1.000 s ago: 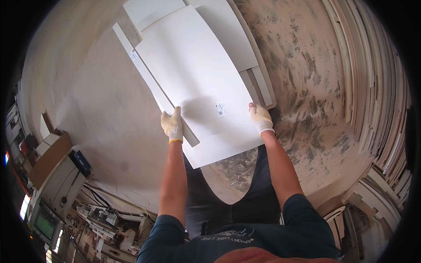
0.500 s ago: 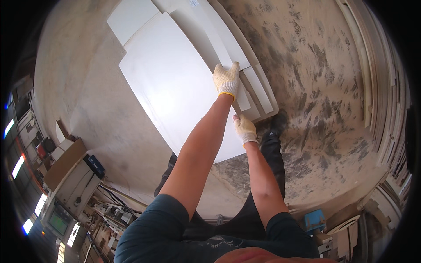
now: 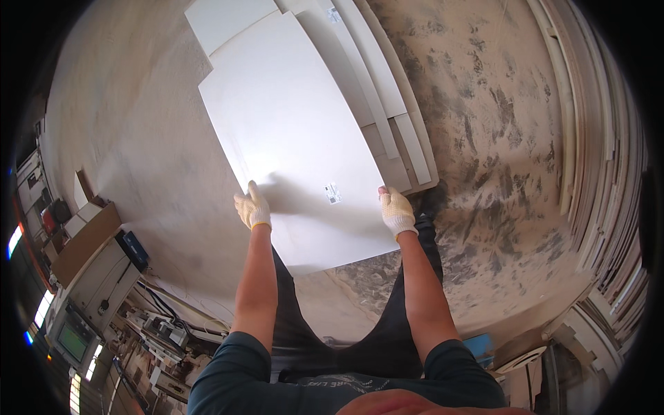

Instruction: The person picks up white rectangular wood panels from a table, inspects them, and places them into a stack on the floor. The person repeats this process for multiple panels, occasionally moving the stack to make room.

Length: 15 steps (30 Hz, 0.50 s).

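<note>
A large white panel [image 3: 297, 124] lies on top of a stack of white boards, its near end towards my legs. My left hand [image 3: 253, 207], in a cream knitted glove, is closed on the panel's left edge near that end. Across from it, my right hand [image 3: 397, 209], gloved alike with a bare fingertip showing, grips the right edge. A small printed label [image 3: 333, 194] sits on the panel between my hands. Narrower white strips [image 3: 377, 114] lie beside the panel on the right. The fingers under the edges are hidden.
Another white board [image 3: 232, 24] juts out at the far left of the stack. Long boards [image 3: 588, 124] are piled along the right side. A machine with a screen [image 3: 75, 340] stands at the lower left. The floor [image 3: 484, 138] is dusty with dark marks.
My left hand has left the strips at the panel's right side and moved across to its left edge. The label, formerly behind my arm, now shows. My right hand stays on the right edge.
</note>
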Tool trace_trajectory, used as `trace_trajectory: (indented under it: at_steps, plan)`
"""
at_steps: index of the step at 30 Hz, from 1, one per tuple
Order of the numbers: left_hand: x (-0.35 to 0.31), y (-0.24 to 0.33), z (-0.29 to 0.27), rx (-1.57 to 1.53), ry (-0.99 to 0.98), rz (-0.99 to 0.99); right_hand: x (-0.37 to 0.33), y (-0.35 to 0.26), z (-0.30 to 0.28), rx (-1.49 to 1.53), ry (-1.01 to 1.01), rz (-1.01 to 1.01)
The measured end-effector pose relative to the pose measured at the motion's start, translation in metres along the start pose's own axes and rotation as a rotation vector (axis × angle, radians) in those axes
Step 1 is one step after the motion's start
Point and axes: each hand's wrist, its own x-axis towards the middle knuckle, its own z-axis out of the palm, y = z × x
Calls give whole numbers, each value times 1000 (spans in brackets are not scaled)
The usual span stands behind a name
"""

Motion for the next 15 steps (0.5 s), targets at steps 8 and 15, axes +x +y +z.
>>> trace_trajectory:
  at_steps: [8,15]
  plan:
    - [11,-47,12,-847,-237,-319,-8,-8,-34,-39,170,31]
    - [71,69,23,-575,-279,-13,65,-58,-80,72,286,-54]
